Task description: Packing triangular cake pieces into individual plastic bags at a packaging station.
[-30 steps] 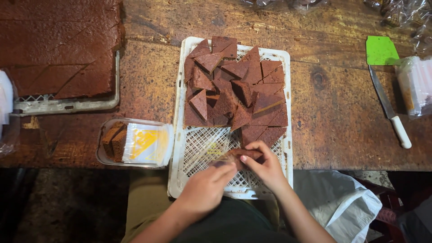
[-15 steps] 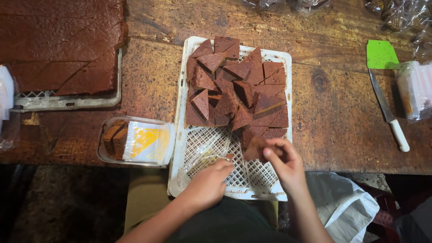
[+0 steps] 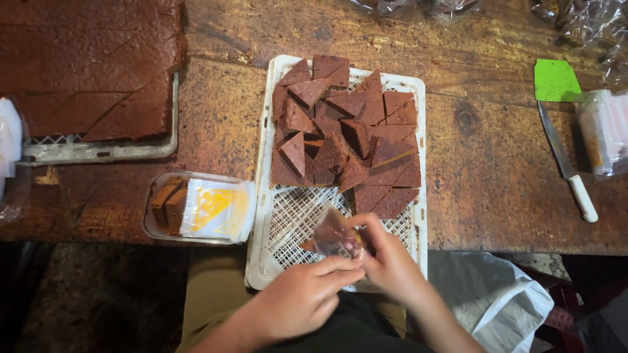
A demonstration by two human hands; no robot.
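Note:
A white slatted plastic tray (image 3: 271, 216) lies on the wooden table (image 3: 497, 170), its far half piled with several brown triangular cake pieces (image 3: 347, 131). Over the tray's near end, my left hand (image 3: 297, 297) and my right hand (image 3: 389, 261) together hold a small clear plastic bag with one brown cake piece (image 3: 335, 235) inside. The fingertips of both hands meet at the bag's lower edge.
A clear lidded box (image 3: 199, 208) with cake and a yellow-white label sits left of the tray. A big slab of brown cake (image 3: 85, 65) rests on a rack at far left. At right lie a knife (image 3: 568, 170), a green scraper (image 3: 556, 80) and packets of bags (image 3: 605, 131).
My hands have come together over the tray's near end. A cake piece taken from the pile's near edge now sits in a clear bag held between them.

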